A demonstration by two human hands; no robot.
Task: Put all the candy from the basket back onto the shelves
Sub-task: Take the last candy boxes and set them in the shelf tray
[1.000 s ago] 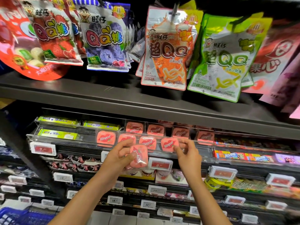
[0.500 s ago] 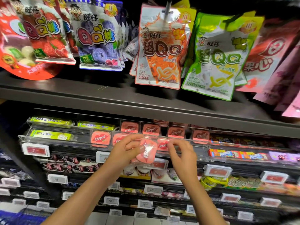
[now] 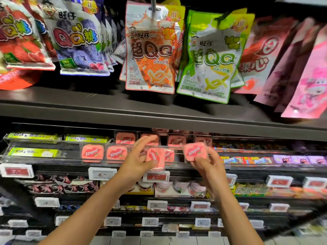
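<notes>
- Many hanging candy bags [image 3: 148,50] are seen filling the upper shelf [image 3: 123,114]; that part looks stocked.
- Several Kissport tins [image 3: 92,153] are already ranked behind the clear rail [image 3: 44,160] of the tray below.
- Two tins remain unplaced: one tin [image 3: 156,159] is pinched on edge in the left hand [image 3: 137,160], another tin [image 3: 194,151] is gripped face-out by the right hand [image 3: 208,165], both at the rail.
- No basket is visible, so the remainder cannot be judged.

Both forearms bare, no sleeves; hands [image 3: 139,156] ungloved (no rings, watch visible).
</notes>
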